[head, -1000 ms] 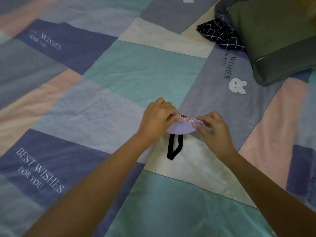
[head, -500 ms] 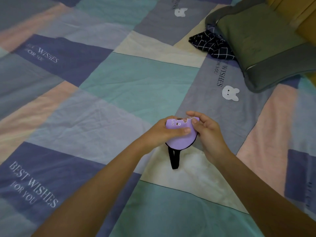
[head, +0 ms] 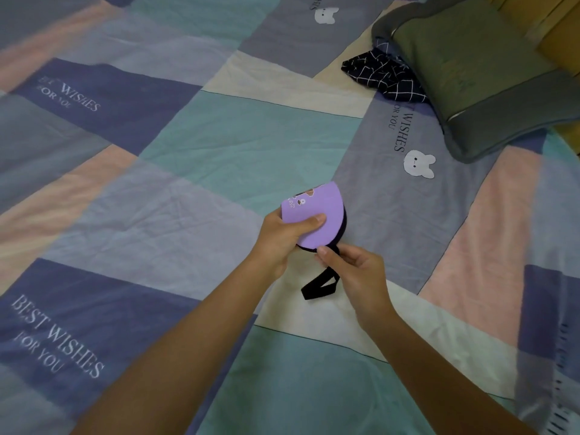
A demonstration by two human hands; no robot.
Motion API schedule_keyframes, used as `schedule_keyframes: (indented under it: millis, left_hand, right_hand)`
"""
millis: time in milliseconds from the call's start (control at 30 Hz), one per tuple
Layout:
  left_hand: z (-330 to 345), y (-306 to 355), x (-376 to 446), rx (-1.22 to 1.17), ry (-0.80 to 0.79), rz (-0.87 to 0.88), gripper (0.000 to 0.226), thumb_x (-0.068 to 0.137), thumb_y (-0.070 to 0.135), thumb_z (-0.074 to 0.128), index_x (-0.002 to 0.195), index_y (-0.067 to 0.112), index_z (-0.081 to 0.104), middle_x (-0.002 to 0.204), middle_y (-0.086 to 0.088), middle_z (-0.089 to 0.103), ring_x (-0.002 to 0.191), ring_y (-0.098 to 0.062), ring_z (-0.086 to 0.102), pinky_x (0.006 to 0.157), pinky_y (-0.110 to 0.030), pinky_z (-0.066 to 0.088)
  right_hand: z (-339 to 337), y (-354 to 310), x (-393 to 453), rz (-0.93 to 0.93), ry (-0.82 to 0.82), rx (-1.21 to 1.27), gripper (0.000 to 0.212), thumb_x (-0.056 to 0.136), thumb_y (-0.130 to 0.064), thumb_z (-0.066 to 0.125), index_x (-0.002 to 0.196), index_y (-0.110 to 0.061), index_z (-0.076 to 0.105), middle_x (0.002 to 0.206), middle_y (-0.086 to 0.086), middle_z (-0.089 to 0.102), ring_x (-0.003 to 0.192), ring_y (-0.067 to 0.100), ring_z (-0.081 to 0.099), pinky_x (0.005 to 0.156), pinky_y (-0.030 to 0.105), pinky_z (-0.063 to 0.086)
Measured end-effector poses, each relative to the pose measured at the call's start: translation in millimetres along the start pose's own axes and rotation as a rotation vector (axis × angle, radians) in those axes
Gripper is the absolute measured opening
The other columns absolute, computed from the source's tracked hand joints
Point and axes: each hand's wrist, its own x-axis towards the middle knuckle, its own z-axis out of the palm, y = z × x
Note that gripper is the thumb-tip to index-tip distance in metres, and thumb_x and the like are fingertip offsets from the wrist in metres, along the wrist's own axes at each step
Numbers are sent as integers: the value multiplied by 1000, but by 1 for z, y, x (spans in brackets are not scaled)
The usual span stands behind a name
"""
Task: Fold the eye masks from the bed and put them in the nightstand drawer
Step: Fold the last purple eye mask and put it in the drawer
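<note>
The purple eye mask [head: 314, 215] was folded in half, pinched by the left hand [head: 282, 237]; the right hand [head: 357, 271] pinched its black strap [head: 320, 285], stowing remained.

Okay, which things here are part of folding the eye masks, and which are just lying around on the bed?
Part of the job:
- folded purple fabric eye mask, in the left hand
- its black elastic strap, pinched by the right hand

Lying about:
- patchwork pastel bedspread
- green and grey pillow
- black checked cloth

Home bedroom — patchwork bedspread [head: 219, 146], pillow [head: 470, 67]
</note>
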Motion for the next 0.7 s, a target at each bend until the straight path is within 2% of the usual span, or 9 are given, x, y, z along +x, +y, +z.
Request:
schedule_keyframes:
  millis: [100, 200, 367, 433, 467, 533, 567, 633, 700]
  left_hand:
    - [-5, -2, 3, -34, 102, 30, 35, 78, 1, 73, 109, 15, 65, 101, -2, 71, 87, -17, 68, 77, -28, 58]
    - [-7, -2, 5, -54, 128, 32, 29, 80, 2, 72, 102, 18, 65, 96, 0, 70, 83, -16, 67, 74, -26, 56]
    - [-9, -4, 6, -47, 195, 40, 28, 78, 2, 74, 96, 22, 64, 99, -2, 70, 87, -18, 67, 84, -36, 56]
    - [-13, -3, 7, -59, 246, 43, 30, 78, 3, 75, 100, 20, 64, 106, -6, 69, 93, -22, 66, 88, -40, 55]
    - [-15, -3, 8, -67, 268, 45, 31, 77, 3, 75, 101, 19, 64, 108, -7, 69, 95, -23, 66, 89, -41, 55]
    - [-19, -3, 10, -66, 296, 50, 31, 77, 3, 75, 100, 19, 63, 108, -7, 68, 95, -23, 65, 90, -42, 54]
    - [-21, -3, 10, -56, 302, 51, 30, 77, 3, 75, 98, 20, 63, 106, -6, 68, 95, -23, 65, 90, -42, 54]
    - [-23, -6, 10, -23, 314, 53, 29, 77, 4, 76, 95, 23, 63, 104, -3, 68, 96, -23, 65, 90, -43, 54]
    - [-24, -9, 10, -7, 345, 62, 30, 76, 5, 77, 96, 23, 63, 104, -3, 68, 97, -24, 65, 90, -43, 54]
  right_hand:
    - [-4, 8, 0, -82, 90, -184, 21, 78, -6, 73, 93, -22, 73, 64, -4, 68, 52, 4, 58, 55, 12, 46]
    - [-6, 12, -3, -66, 81, -285, 33, 74, -3, 76, 90, -31, 69, 104, -3, 64, 74, 14, 61, 52, 23, 52]
    - [-16, 13, -4, -172, 158, -378, 22, 76, -6, 76, 92, -21, 73, 118, -7, 53, 86, 9, 62, 54, 18, 55]
    - [-22, 13, -5, -241, 152, -468, 14, 78, -5, 73, 89, -13, 76, 111, -5, 58, 86, 0, 62, 55, 11, 51]
    - [-23, 12, -5, -235, 130, -506, 10, 79, -3, 71, 84, -11, 76, 101, -2, 64, 75, -4, 61, 52, 8, 47]
    - [-25, 7, -5, -88, 37, -441, 11, 82, -7, 69, 74, -11, 75, 65, 5, 64, 45, 4, 48, 43, 10, 37]
    - [-25, 3, -5, 34, -36, -327, 15, 85, -14, 67, 73, -9, 75, 52, 5, 57, 40, 6, 39, 40, 13, 31]
    - [-26, -2, -5, 173, -127, -166, 30, 89, -29, 61, 77, -5, 73, 45, 5, 48, 38, 9, 31, 37, 16, 24]
    - [-28, -5, -4, 186, -84, -214, 37, 86, -37, 63, 76, -2, 72, 46, 4, 50, 37, 10, 31, 38, 16, 24]
